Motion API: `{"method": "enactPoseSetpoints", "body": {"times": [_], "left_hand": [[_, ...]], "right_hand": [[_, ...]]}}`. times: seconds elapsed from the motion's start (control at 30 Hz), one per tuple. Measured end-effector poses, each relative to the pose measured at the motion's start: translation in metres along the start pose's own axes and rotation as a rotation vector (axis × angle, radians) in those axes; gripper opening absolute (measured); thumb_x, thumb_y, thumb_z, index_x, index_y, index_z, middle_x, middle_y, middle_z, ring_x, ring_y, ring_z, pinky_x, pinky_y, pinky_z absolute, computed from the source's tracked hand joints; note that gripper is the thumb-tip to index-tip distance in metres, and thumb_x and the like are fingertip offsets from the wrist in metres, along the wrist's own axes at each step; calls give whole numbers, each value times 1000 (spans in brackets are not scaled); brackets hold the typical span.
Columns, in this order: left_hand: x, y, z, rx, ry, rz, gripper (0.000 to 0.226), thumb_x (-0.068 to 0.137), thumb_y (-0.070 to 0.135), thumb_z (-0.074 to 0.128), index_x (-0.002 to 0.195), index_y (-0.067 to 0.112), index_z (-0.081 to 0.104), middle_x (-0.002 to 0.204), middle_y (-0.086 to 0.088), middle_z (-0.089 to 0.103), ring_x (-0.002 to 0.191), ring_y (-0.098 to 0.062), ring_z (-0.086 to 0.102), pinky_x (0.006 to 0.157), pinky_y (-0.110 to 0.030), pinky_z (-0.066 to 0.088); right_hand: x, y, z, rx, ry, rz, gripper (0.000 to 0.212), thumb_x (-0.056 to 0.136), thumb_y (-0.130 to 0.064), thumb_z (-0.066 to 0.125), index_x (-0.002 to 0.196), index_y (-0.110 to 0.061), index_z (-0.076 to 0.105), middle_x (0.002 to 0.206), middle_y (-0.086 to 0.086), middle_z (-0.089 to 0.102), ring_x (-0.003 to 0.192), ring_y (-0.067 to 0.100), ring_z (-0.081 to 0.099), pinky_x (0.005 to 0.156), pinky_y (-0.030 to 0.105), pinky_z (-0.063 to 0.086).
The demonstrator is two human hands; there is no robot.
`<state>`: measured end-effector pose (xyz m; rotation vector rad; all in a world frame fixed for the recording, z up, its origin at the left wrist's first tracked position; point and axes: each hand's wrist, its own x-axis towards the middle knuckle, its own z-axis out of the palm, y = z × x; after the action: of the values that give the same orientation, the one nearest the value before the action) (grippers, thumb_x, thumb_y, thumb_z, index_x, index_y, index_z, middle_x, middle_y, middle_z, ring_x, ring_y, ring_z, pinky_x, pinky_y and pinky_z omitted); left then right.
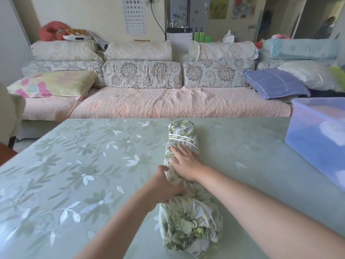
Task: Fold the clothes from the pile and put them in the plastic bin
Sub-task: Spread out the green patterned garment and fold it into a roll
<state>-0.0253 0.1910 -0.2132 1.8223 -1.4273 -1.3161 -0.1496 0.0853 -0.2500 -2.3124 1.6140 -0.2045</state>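
Floral green garment (190, 221), perhaps trousers, rolled long, near end bunched

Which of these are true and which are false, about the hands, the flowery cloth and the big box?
1. The floral garment lies bundled on the table. True.
2. The right hand rests flat on top of the garment. True.
3. The garment is inside the plastic bin. False: it lies on the table, to the left of the bin.
4. The left hand is in the air and touches nothing. False: it grips the garment's side.
5. A sofa stands behind the table. True.
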Motion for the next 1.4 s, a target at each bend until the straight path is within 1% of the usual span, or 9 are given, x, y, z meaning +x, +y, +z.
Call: {"method": "enactPoseSetpoints", "body": {"times": [0.17,0.3,0.4,0.57,0.77,0.97,1.17,1.27,1.4], "left_hand": [[-11,-14,-15,-65,-23,-34,77,81,7,71,139,32,28,90,-8,62,73,-23,60,84,-38,58],[-23,-15,-23,648,207,145,69,85,9,57,144,21,22,127,-11,37,82,-27,59,69,-33,45],[-22,6,-16,504,490,464,57,81,-3,44,134,19,40,129,-6,36,102,-27,55,77,-32,44],[-11,-16,23,748,76,612,63,102,35,32,156,13,7,163,-2,6,150,-19,7,121,-40,16],[-14,-61,13,1106,-137,517,122,61,97,9,152,21,-21,160,4,-24,146,-9,-23,123,-37,-6],[-31,-52,13,1142,-152,502,104,84,81,32,155,18,-11,160,7,-23,146,-10,-24,122,-44,-9],[-45,-61,20,1038,-210,530,113,76,88,35,153,24,-18,156,15,-28,142,-1,-29,116,-26,-15],[-43,-65,16,940,-194,537,109,77,86,37,155,26,-11,156,19,-23,143,-1,-26,118,-26,-11],[-31,-78,4,829,-197,503,85,92,69,35,156,27,-3,160,17,-16,143,1,-23,123,-33,-5]], "right_hand": [[-16,-3,2,-41,-23,-23,60,103,-50,25,158,-33,8,166,3,-12,152,22,-16,121,54,-2],[-31,-5,7,-101,-50,-73,58,103,-46,24,158,-32,11,166,0,-13,152,20,-15,122,52,-4],[-42,-5,20,-121,5,-115,62,102,-38,17,159,-16,13,166,10,-3,153,24,-5,123,44,0],[-51,0,31,-274,8,-164,63,105,-28,30,156,1,6,164,14,-3,152,28,-7,123,38,-11],[-104,21,27,-225,-84,-194,73,101,-47,24,158,-16,-9,163,0,-21,149,15,-24,124,40,-7],[-135,22,20,-283,-118,-242,76,102,-53,27,158,-19,-10,162,0,-26,147,13,-28,122,36,-12],[-152,19,24,-226,-123,-249,78,100,-54,31,159,-18,-6,164,-1,-20,149,10,-22,122,32,-9],[-161,21,13,-169,-51,-376,73,97,-49,42,158,-16,21,165,1,10,151,15,5,124,36,11],[-175,21,-3,-267,21,-717,55,77,-42,57,126,-16,61,115,-1,49,105,18,43,94,35,41]]}}
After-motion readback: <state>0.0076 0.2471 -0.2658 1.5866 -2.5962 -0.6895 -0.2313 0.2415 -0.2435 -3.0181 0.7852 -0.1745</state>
